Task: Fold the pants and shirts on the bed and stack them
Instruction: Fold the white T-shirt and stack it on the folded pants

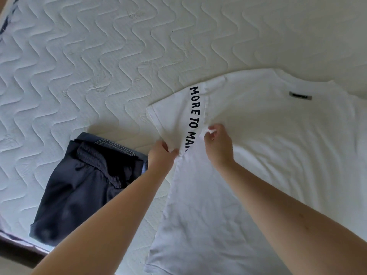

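White cotton t-shirt (268, 155) lies flat on the white quilted mattress (89, 56), back side up, small grey label (300, 95) at the neck. Long axis runs from the collar at upper right down to the hem at the bottom of view; collar points away from me. Its sleeve (174, 116) sticks out left of the body, with black lettering "MORE TO MA..." running along it. My left hand (161, 155) pinches the sleeve's lower edge between thumb and fingers. My right hand (218, 145) pinches a bit of white fabric just right of the lettering, near the armpit seam, fingers curled; exact grip is hard to read, fabric and light wash together. Left of the shirt, just beside my left hand, sits a folded pile: dark navy drawstring shorts (79, 185) on top of what looks like blue denim (111, 144). Mattress beyond and left of the shirt is open quilted surface. Dark bed-frame edge (19, 253) runs below the pile at lower left.
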`<action>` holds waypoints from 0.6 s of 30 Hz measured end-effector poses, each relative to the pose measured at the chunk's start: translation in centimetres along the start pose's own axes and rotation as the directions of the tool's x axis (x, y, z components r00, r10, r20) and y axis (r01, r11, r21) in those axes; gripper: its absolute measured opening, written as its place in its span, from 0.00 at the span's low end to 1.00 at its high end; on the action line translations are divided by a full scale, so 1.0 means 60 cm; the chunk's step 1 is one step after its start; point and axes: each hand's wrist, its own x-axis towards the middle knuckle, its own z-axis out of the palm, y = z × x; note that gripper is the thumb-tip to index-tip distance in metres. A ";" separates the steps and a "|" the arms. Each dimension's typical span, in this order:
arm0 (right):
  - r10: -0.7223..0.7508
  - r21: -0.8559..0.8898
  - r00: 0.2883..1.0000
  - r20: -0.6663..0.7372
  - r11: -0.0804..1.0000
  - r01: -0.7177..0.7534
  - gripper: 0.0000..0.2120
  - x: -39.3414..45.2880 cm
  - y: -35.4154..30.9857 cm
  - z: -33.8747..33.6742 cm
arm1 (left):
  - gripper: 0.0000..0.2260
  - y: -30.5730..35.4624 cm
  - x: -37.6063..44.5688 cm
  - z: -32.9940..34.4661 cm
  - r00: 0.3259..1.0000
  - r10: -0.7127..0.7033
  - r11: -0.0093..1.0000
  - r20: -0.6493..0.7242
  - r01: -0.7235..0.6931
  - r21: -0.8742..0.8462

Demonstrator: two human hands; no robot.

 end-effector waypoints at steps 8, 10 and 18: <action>-0.441 -0.564 0.766 0.467 0.519 0.642 0.27 0.002 0.040 0.021 | 0.13 0.043 0.013 -0.013 0.906 0.332 0.943 -0.265 -0.324 0.074; -0.333 -0.612 0.770 0.544 0.470 0.635 0.29 0.015 0.061 0.019 | 0.17 0.053 0.040 -0.017 0.881 0.434 0.885 -0.187 -0.378 0.273; -0.359 -0.548 0.696 0.621 0.436 0.714 0.30 0.038 0.063 -0.003 | 0.25 0.169 0.154 0.008 0.761 0.642 0.615 0.089 -0.582 0.532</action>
